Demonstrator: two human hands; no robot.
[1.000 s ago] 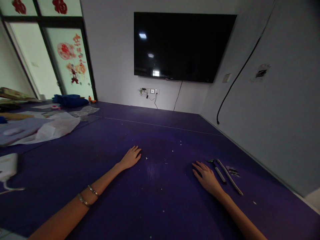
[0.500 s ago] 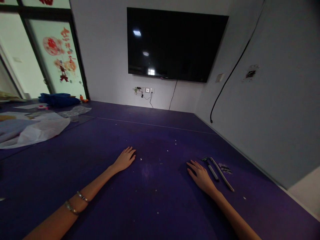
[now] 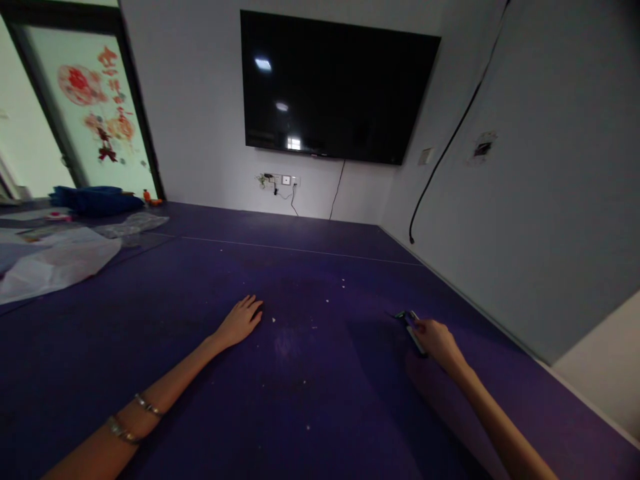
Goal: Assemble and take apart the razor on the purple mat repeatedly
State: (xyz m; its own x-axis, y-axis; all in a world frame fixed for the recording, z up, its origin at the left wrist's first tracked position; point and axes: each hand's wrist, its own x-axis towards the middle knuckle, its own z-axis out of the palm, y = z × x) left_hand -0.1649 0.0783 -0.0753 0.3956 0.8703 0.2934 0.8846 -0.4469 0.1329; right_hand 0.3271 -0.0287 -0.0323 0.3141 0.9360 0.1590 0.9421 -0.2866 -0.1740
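My left hand (image 3: 239,322) lies palm down on the purple table, its fingers stretched out and holding nothing. On the right, my right hand (image 3: 440,343) has its fingers pinched together at the upper part of a thin, curved grey stick (image 3: 413,315). Only the tip of that stick shows; my hand covers the rest. Just left of these fingers, a razor-like tool (image 3: 415,341) with a greenish head and a dark and grey handle rests on the table. Whether my fingertips also touch this tool, I cannot tell.
Small white scraps (image 3: 273,320) dot the purple table (image 3: 300,267). At the far left lie a white plastic sheet (image 3: 65,263), clear plastic (image 3: 133,225) and a dark blue cloth bundle (image 3: 95,199). A black cable (image 3: 443,177) hangs along the right wall; a television (image 3: 340,87) hangs ahead.
My right hand has moved right from beside the razor-like tool and closed at the curved stick. My left hand stays in place. The whole view has shifted slightly.
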